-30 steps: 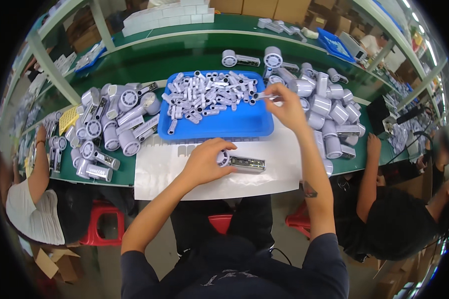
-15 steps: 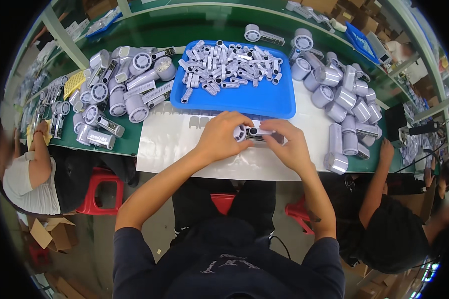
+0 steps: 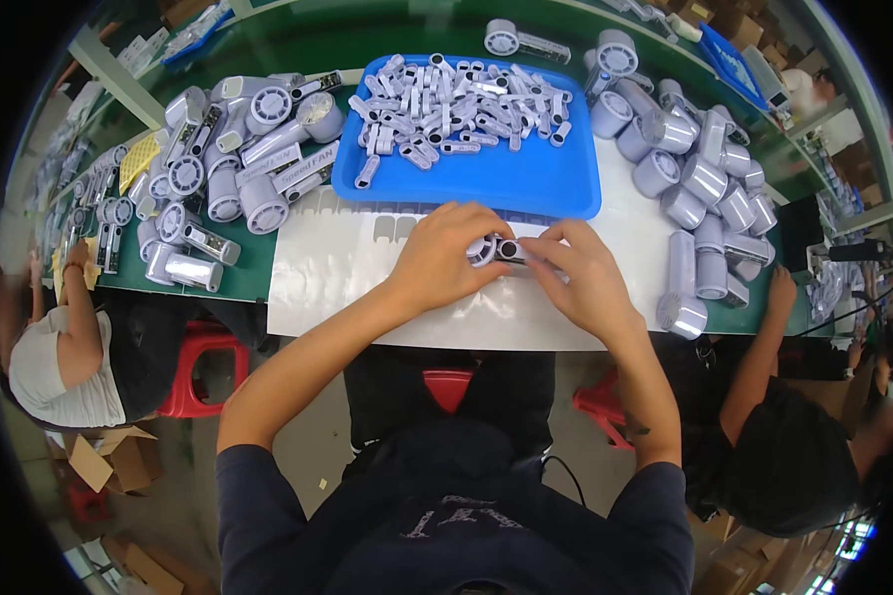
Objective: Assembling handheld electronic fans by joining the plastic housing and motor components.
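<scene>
A small grey-white handheld fan (image 3: 481, 252) lies sideways just above the white sheet, close in front of me. My left hand (image 3: 437, 260) is closed round its round head, thumb below and fingers over the top. The thumb and fingertips of my right hand (image 3: 593, 281) pinch at the handle end, beside a piece with a dark oval window (image 3: 509, 250). My right fingers partly hide the handle. Beyond my hands, a blue tray (image 3: 566, 188) holds a heap of small light-coloured covers (image 3: 446, 109) with dark oval ends.
Piled handheld fans lie left (image 3: 264, 203) and right (image 3: 704, 180) on the green table. Under my hands is a white sheet (image 3: 347, 302). Co-workers sit either side; one's arm (image 3: 759, 347) rests at the right table edge. Red stools (image 3: 203, 367) stand below.
The right fingers have shifted on the fan's handle, and its dark oval window and handle show more plainly. My left hand keeps its hold. The whole view has tilted slightly.
</scene>
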`<move>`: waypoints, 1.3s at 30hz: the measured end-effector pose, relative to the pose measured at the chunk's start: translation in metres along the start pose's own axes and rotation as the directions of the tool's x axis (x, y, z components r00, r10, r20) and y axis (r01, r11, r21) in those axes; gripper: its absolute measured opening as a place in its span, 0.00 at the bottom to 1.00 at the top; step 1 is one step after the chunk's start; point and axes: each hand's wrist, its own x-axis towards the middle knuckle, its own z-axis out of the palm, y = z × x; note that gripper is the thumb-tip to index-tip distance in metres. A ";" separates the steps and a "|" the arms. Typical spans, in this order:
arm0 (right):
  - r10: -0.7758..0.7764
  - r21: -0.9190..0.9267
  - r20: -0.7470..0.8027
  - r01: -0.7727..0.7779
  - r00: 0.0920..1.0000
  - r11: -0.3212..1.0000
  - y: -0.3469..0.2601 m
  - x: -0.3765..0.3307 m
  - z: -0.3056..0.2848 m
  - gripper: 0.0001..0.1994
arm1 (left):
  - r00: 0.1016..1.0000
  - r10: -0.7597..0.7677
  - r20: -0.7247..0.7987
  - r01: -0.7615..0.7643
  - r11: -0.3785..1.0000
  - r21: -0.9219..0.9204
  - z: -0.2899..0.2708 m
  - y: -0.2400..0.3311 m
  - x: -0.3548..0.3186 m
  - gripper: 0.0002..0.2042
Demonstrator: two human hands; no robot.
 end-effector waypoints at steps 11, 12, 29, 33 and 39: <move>0.093 -0.118 0.067 -0.085 0.993 0.989 -0.001 0.010 0.002 0.05 | 0.988 0.139 0.070 -0.149 0.972 0.181 -0.008 -0.006 0.002 0.15; 0.137 0.079 0.106 -0.146 0.985 0.986 0.001 0.005 0.002 0.07 | 0.980 0.198 0.019 -0.198 0.957 0.212 -0.004 -0.006 -0.009 0.15; 0.019 0.161 -0.035 -0.013 0.999 0.987 0.012 -0.037 0.038 0.23 | 0.990 0.058 0.131 -0.082 0.979 0.189 -0.006 0.009 -0.022 0.21; 0.049 0.208 0.031 -0.054 0.998 0.977 0.009 -0.032 0.035 0.24 | 0.994 0.079 0.070 -0.091 0.976 0.198 0.000 0.007 -0.024 0.21; 0.046 0.140 -0.040 -0.040 0.998 0.989 0.014 -0.043 0.046 0.25 | 0.991 0.091 0.093 -0.114 0.956 0.270 0.007 0.004 -0.030 0.23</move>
